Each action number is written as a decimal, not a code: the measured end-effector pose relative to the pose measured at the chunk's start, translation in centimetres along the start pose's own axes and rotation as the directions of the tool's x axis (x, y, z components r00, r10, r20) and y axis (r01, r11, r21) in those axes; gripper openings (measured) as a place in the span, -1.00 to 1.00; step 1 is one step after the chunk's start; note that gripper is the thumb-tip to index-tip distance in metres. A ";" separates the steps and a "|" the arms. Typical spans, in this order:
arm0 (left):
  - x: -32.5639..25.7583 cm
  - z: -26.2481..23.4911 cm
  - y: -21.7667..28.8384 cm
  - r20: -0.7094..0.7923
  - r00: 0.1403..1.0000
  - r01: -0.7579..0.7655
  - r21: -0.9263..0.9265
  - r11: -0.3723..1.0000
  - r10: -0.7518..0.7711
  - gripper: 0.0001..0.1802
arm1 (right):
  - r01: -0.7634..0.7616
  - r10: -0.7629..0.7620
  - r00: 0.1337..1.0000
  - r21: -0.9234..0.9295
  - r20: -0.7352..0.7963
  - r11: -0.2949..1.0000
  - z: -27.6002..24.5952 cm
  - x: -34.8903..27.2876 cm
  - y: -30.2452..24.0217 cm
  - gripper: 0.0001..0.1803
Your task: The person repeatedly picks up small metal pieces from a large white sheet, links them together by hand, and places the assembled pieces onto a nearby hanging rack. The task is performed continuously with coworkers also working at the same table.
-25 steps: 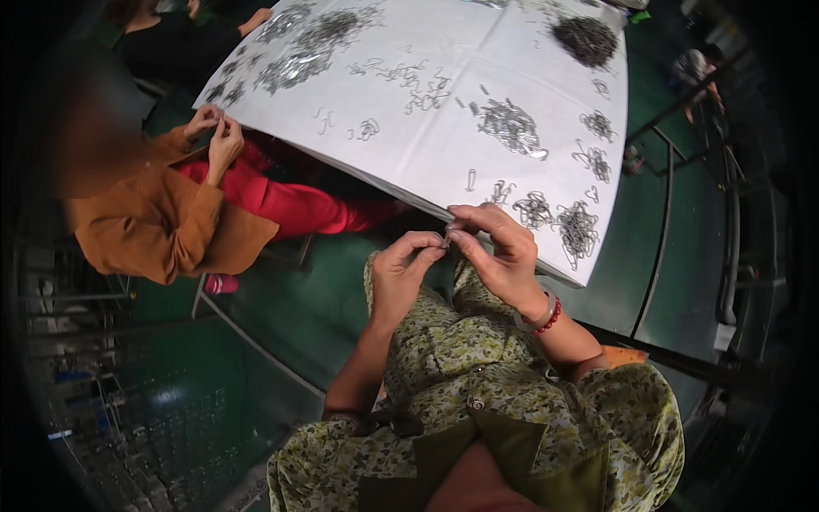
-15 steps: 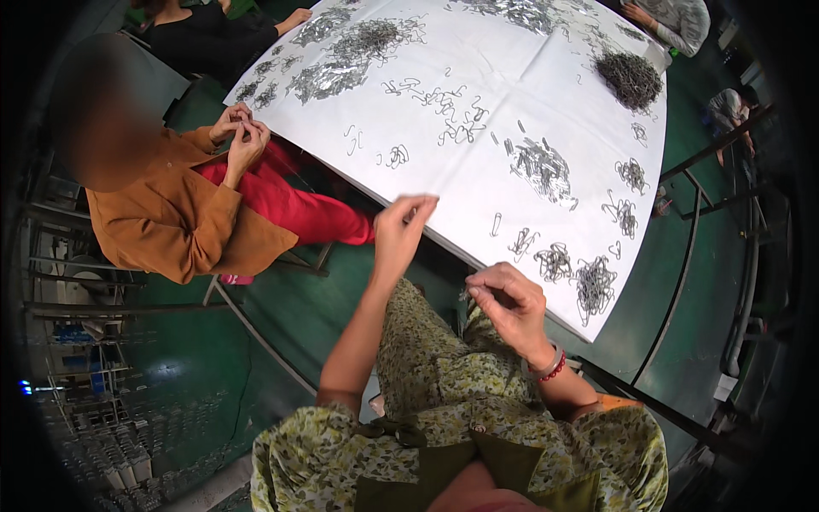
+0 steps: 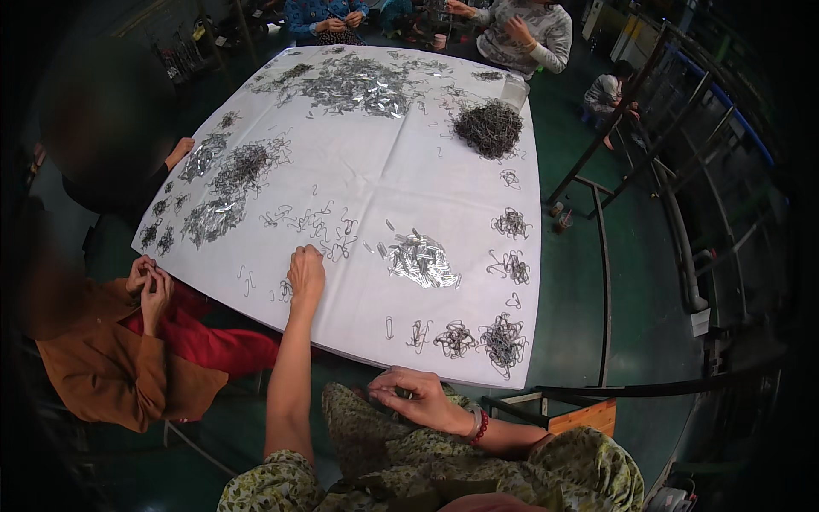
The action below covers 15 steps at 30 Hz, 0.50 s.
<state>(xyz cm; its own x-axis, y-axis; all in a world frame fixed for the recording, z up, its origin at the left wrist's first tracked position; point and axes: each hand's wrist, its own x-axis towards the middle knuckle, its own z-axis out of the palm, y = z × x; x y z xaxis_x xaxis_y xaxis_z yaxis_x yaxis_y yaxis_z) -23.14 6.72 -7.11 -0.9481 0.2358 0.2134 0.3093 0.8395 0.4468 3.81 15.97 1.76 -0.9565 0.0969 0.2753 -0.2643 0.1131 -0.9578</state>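
Left hand [image 3: 306,275] bunched, grasp impossible to tell, just beside scattered wire hooks [image 3: 321,224]; right hand [image 3: 418,399] curled, contents unclear

Scanning the frame now, corner to corner, and no lettering, number or sign can be read anywhere: not on the white-covered bench [image 3: 452,196] filling the middle, and not along the dim edges at upper left and far right, where everything is too small or dark to make out.
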 end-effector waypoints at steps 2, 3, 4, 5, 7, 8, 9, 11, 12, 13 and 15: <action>-0.5 -0.5 -0.1 -0.007 0.999 0.034 -0.056 0.998 -0.034 -0.88 | 0.010 -0.010 1.000 -0.006 -0.002 1.000 0.2 -0.1 0.1 -0.82; -0.8 -0.8 -0.3 -0.020 1.000 -0.002 -0.109 0.994 0.000 -0.88 | 0.013 -0.013 1.000 -0.006 -0.009 1.000 0.4 -0.2 0.0 -0.81; -1.2 -1.2 -0.6 -0.035 0.999 -0.037 -0.162 0.986 0.032 -0.88 | 0.018 -0.018 1.000 -0.006 -0.015 1.000 0.5 -0.2 -0.2 -0.81; -1.6 -1.6 -0.9 -0.053 0.997 -0.072 -0.213 0.974 0.062 -0.87 | 0.014 -0.014 1.000 -0.006 -0.016 1.000 0.6 -0.2 -0.2 -0.81; -2.8 -1.5 -1.4 -0.110 0.990 -0.112 -0.284 0.952 0.084 -0.87 | 0.005 -0.005 1.000 -0.013 -0.023 1.000 0.7 -0.6 -0.4 -0.82; -3.4 -1.6 -1.6 -0.139 0.986 -0.132 -0.317 0.939 0.092 -0.86 | 0.000 0.000 1.000 -0.011 -0.018 1.000 0.7 -0.6 -0.6 -0.84; -4.3 -2.3 -1.4 -0.065 0.998 -0.034 -0.454 0.890 0.005 -0.85 | 0.019 -0.020 1.000 -0.029 -0.013 0.999 0.7 -0.7 -0.7 -0.84; -6.8 -3.8 0.6 0.136 0.983 0.181 -0.684 0.706 -0.120 -0.83 | 0.040 -0.042 0.999 -0.082 -0.018 0.996 0.6 -1.0 -0.6 -0.85; -8.2 -5.1 1.6 0.173 0.979 0.200 -0.762 0.617 -0.103 -0.82 | 0.065 -0.068 0.997 -0.123 -0.020 0.990 0.6 -1.0 -0.6 -0.84; -10.2 -5.9 1.5 0.214 0.971 0.237 -0.819 0.523 -0.104 -0.81 | 0.082 -0.085 0.996 -0.156 -0.017 0.984 1.0 -1.4 -0.1 -0.85; -12.8 -7.1 1.6 0.189 0.982 0.183 -0.900 0.397 -0.023 -0.84 | 0.083 -0.088 0.996 -0.192 -0.018 0.978 1.2 -1.2 0.3 -0.85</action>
<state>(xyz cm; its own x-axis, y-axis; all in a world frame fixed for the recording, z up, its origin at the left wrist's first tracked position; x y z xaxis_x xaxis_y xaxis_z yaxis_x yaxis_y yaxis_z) -10.01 1.55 -2.94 -0.9517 0.3050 0.0349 0.0159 -0.0646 0.9978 4.76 14.69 1.06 -0.9272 0.1039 0.3599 -0.3140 0.3083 -0.8980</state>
